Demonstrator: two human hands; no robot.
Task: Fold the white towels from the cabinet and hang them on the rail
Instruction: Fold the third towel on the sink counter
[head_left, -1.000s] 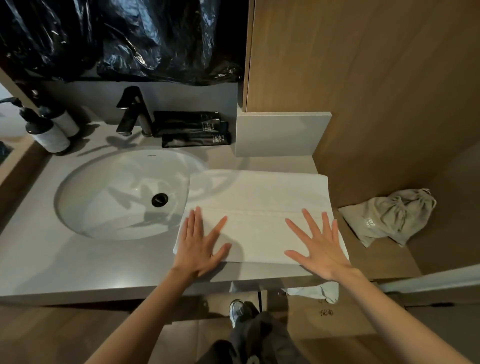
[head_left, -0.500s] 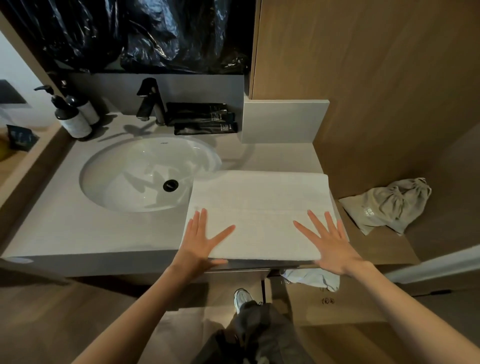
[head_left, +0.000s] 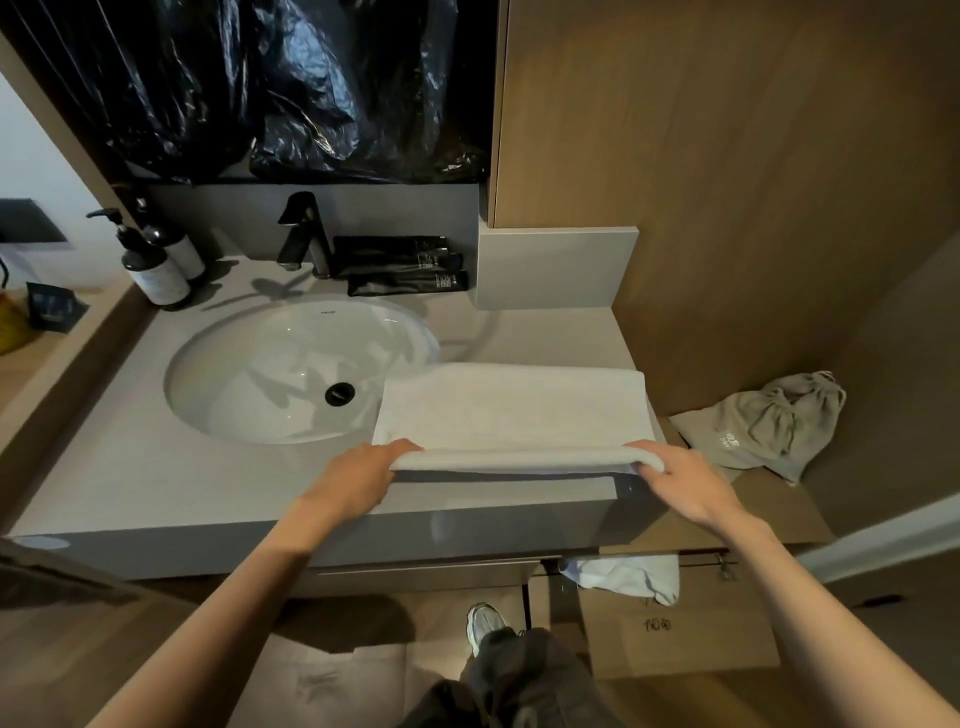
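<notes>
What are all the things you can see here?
counter: one, grey, around sink
sink: one, white, in counter
faucet: one, black, behind sink
towel: one, white, on counter beside sink
cloth: one, white, on rail under counter
pump bottles: two, dark, left of faucet
tubes: several, black, right of faucet
plastic sheet: one, black, above faucet
bag: one, grey, ledge at right
left hand: one, grips towel's near edge
right hand: one, grips towel's near edge
</notes>
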